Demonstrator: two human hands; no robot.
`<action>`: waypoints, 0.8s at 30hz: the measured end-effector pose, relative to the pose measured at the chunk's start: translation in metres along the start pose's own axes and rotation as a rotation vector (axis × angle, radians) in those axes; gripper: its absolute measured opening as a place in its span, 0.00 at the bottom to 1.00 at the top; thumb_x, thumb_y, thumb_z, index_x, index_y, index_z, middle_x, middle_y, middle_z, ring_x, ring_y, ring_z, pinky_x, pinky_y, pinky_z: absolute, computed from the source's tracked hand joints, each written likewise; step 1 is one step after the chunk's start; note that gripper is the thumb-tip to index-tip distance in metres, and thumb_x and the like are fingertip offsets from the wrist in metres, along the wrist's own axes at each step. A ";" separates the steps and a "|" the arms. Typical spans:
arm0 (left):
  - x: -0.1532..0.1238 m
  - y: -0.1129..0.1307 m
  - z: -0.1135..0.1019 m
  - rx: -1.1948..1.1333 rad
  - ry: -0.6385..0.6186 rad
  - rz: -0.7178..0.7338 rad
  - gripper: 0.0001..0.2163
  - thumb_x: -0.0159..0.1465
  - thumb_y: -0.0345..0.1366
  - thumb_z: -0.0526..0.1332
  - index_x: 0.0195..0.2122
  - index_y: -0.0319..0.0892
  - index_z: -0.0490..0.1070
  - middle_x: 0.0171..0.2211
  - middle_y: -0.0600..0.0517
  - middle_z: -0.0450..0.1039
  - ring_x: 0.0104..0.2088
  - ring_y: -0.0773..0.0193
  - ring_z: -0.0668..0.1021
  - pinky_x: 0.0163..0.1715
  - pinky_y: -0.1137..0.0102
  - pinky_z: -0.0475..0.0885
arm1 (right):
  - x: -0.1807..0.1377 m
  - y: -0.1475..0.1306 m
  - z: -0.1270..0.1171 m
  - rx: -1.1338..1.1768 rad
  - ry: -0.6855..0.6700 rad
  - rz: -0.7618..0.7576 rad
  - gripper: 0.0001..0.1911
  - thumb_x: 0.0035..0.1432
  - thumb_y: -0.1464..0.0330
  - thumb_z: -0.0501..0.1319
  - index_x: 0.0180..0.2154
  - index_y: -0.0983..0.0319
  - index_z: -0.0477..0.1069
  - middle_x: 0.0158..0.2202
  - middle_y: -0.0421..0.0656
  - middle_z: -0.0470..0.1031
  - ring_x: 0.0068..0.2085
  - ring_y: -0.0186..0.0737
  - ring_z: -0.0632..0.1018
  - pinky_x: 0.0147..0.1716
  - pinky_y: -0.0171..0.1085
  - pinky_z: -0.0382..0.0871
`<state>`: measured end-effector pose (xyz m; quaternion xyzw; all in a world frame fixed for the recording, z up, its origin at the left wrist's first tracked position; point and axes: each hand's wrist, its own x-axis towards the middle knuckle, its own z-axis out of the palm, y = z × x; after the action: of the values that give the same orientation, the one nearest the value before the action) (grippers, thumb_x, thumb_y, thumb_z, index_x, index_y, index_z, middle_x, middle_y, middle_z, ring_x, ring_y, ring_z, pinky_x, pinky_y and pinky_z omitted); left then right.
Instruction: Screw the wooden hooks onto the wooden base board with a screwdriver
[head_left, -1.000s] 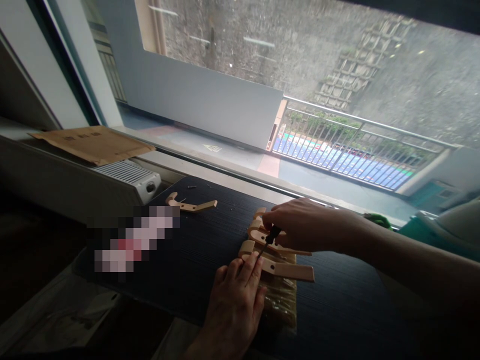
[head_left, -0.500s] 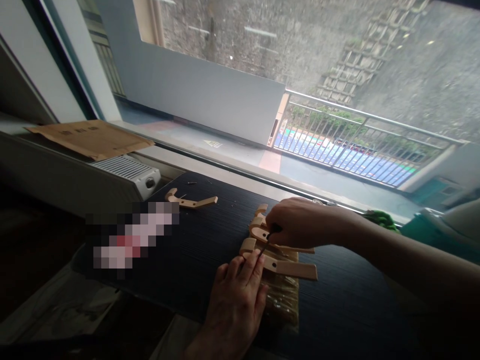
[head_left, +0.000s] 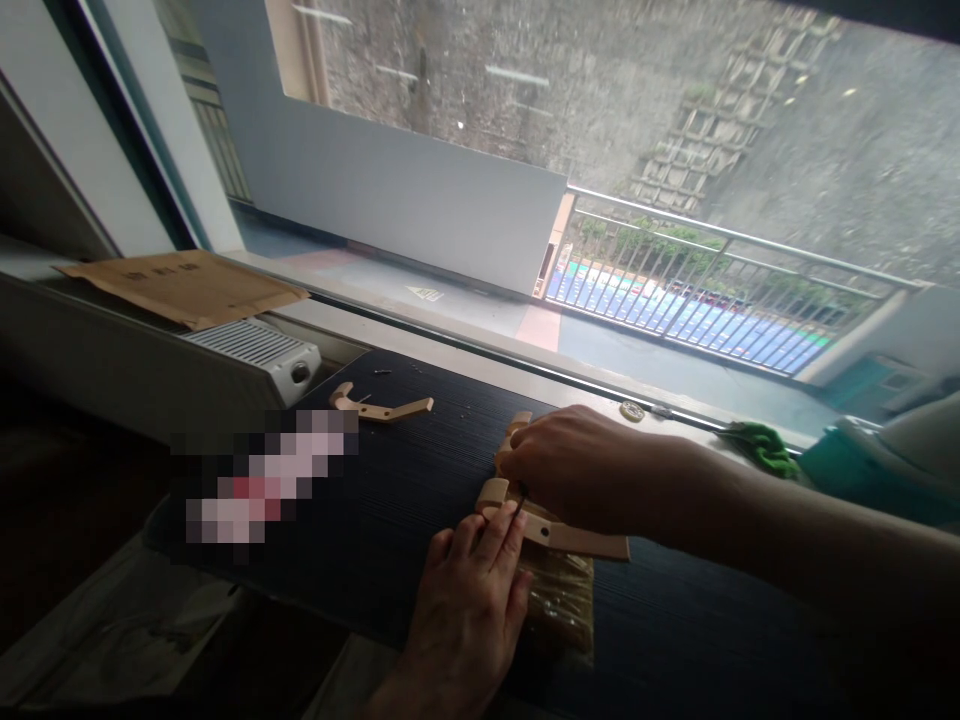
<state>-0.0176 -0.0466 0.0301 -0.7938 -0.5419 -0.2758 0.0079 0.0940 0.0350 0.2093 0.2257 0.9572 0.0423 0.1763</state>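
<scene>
My left hand (head_left: 469, 595) presses its fingertips on the curved end of a light wooden hook (head_left: 585, 543), which has a dark hole in its arm. This hook rests across a yellowish clear-wrapped packet (head_left: 562, 600). My right hand (head_left: 577, 460) is closed around a thin dark-shafted tool (head_left: 521, 497), its handle hidden in the fist. The shaft points down at the hook beside my left fingertips; its tip is hidden. Behind my right hand, another wooden piece (head_left: 517, 425) shows in part.
A further wooden hook (head_left: 386, 410) lies on the dark tabletop (head_left: 405, 480), with small metal bits (head_left: 382, 372) behind it. A brown envelope (head_left: 187, 285) sits on the radiator at left. Near the window sill are a green cloth (head_left: 761, 447) and a teal container (head_left: 862, 465).
My right hand has turned at the wrist and come lower and slightly left over the hook, covering the tool's handle. My left hand has stayed on the hook.
</scene>
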 end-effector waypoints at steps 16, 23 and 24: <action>0.003 0.001 -0.004 0.009 -0.026 0.016 0.19 0.64 0.35 0.53 0.57 0.41 0.62 0.56 0.49 0.66 0.50 0.53 0.68 0.45 0.57 0.64 | -0.008 0.000 -0.015 0.069 -0.104 0.228 0.08 0.54 0.69 0.58 0.37 0.60 0.73 0.27 0.41 0.74 0.26 0.36 0.72 0.22 0.34 0.53; 0.001 -0.002 -0.002 0.007 -0.018 0.023 0.20 0.64 0.35 0.52 0.58 0.42 0.61 0.58 0.51 0.64 0.51 0.53 0.67 0.46 0.57 0.64 | -0.003 0.000 -0.016 0.056 -0.110 0.117 0.07 0.57 0.74 0.56 0.32 0.64 0.73 0.31 0.44 0.74 0.28 0.34 0.72 0.25 0.33 0.56; 0.001 -0.002 -0.002 0.003 -0.020 0.023 0.20 0.64 0.35 0.52 0.58 0.42 0.61 0.58 0.51 0.64 0.51 0.54 0.67 0.46 0.57 0.64 | -0.003 0.001 -0.014 0.065 -0.116 0.129 0.08 0.56 0.74 0.55 0.31 0.64 0.73 0.30 0.43 0.74 0.28 0.34 0.71 0.25 0.33 0.56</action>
<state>-0.0197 -0.0450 0.0314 -0.8026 -0.5334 -0.2670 0.0069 0.0917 0.0348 0.2237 0.2946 0.9297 0.0096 0.2209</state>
